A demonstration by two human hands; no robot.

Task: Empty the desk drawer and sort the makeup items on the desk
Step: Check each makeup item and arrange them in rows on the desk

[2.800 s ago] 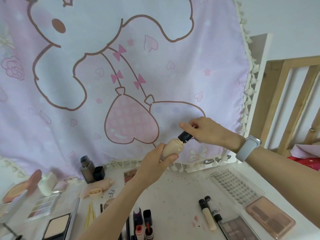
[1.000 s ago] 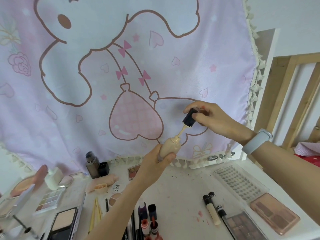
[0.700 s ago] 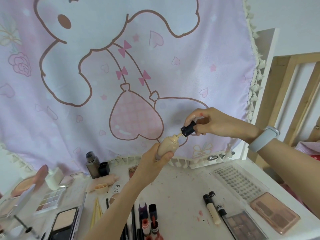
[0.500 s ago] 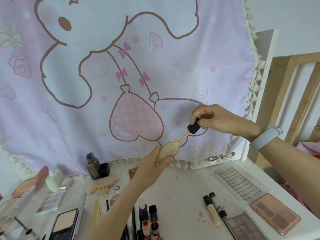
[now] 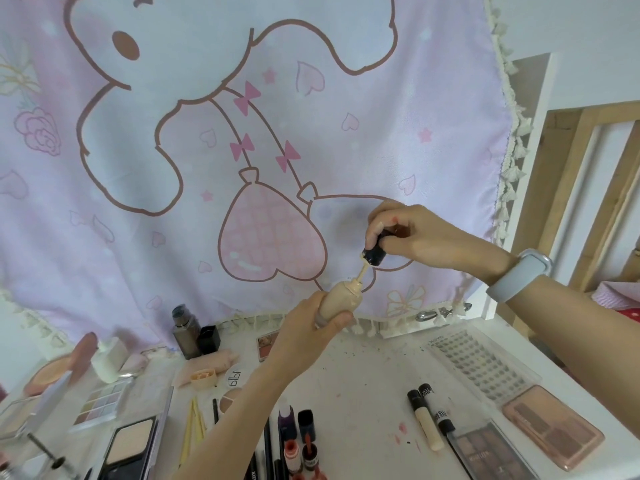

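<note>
A: Where is the foundation bottle (image 5: 341, 299) sitting?

B: It is not sitting; the left hand (image 5: 308, 336) is holding it up in the air above the back edge of the desk (image 5: 367, 382), fingers curling round its lower half. Its long axis is tilting, with the open neck pointing up and to the right.

A: And the other hand?

B: The right hand (image 5: 412, 237) is pinching the black cap (image 5: 374, 254) between its fingers, just above the bottle. A cream-coated wand (image 5: 362, 273) is hanging from the cap, its tip dipping into the neck, roughly in line with the bottle's tilt.

A: What is lying on the desk?

B: Toward the right edge, two concealer tubes (image 5: 427, 417) are lying side by side, caps pointing toward the back edge. Beside them I am counting two brown eyeshadow palettes (image 5: 550, 431) and one clear tray of lashes (image 5: 481, 365). Along the front edge two small red bottles (image 5: 299, 455) are standing next to each other. At the back edge, one dark square bottle (image 5: 185, 332) is standing upright, touching a black cube-shaped cap (image 5: 209, 339).
</note>
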